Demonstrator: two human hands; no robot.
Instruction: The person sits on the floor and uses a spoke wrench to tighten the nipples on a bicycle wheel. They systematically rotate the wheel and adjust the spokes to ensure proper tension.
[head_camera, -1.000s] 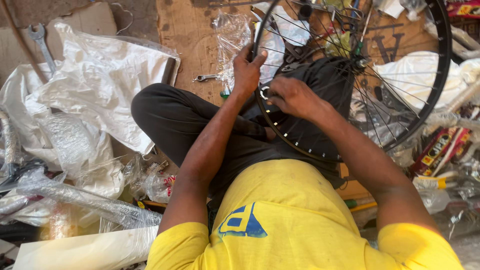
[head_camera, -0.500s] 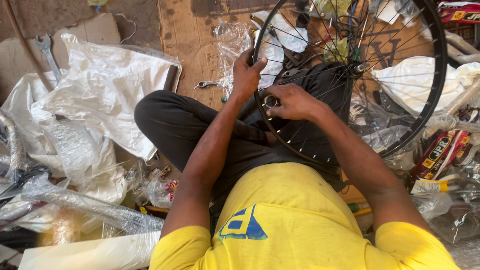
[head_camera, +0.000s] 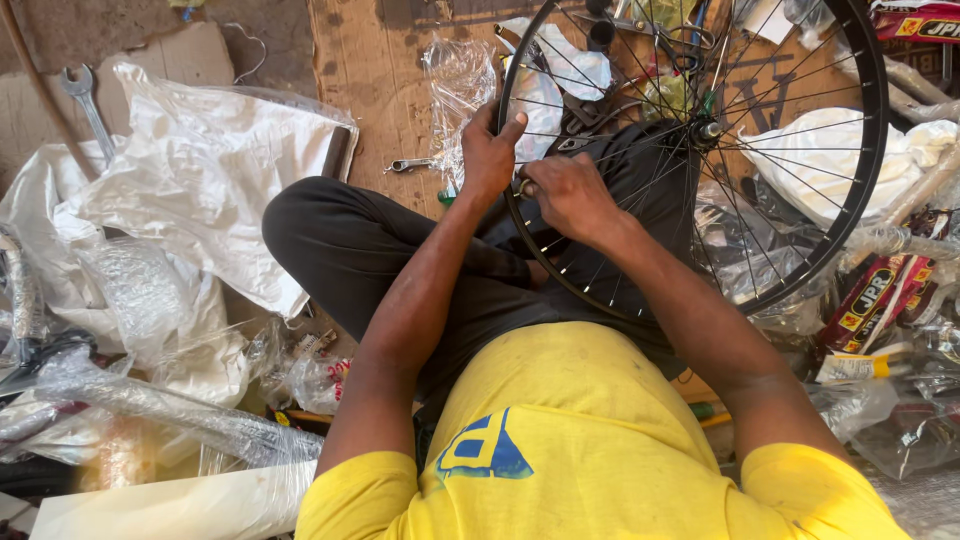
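A black bicycle wheel rim (head_camera: 860, 190) with thin metal spokes rests across my lap, its hub (head_camera: 708, 128) toward the upper right. My left hand (head_camera: 490, 150) grips the rim's left edge, thumb up along it. My right hand (head_camera: 570, 195) is just inside the rim beside the left hand, fingers pinched on a small metal part at a spoke end. I sit cross-legged in dark trousers and a yellow shirt.
A small spanner (head_camera: 412, 164) lies on the wooden board (head_camera: 370, 70) beyond my knee. A larger spanner (head_camera: 85, 100) lies far left. White sacks and clear plastic wrap (head_camera: 190, 190) crowd the left side. Packaged parts (head_camera: 870, 300) and white cloth (head_camera: 820, 160) lie to the right.
Both hands have stayed at the same spot on the rim, with the right-hand fingers shifting slightly at the spoke end. The view has moved a little.
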